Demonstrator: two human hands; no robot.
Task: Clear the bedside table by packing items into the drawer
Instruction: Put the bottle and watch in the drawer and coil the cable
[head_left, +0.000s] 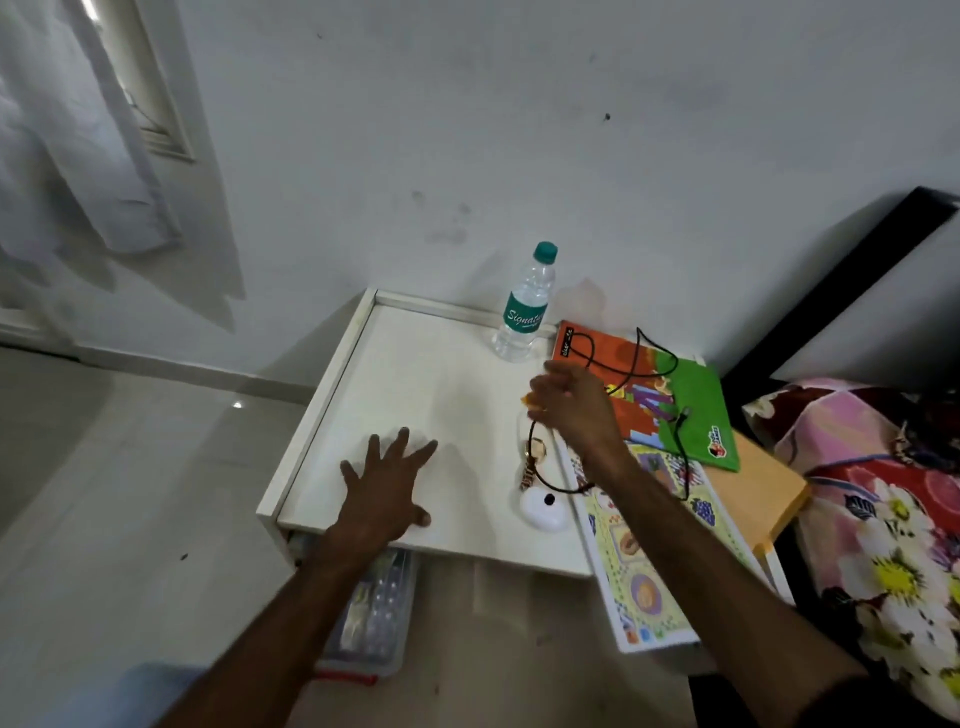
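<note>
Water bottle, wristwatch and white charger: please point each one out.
Water bottle (525, 312), head view, on its green label.
Wristwatch (536, 451), head view, on its gold case.
White charger (543, 512), head view, on its body.

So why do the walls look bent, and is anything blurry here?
Head view: the wide-angle lens bows straight edges near the frame borders; the right hand is slightly motion-blurred; the water bottle stays fairly sharp; the left hand casts a soft shadow on the white tabletop.

Left hand (387, 491) splayed; right hand (574, 408) curled.
</note>
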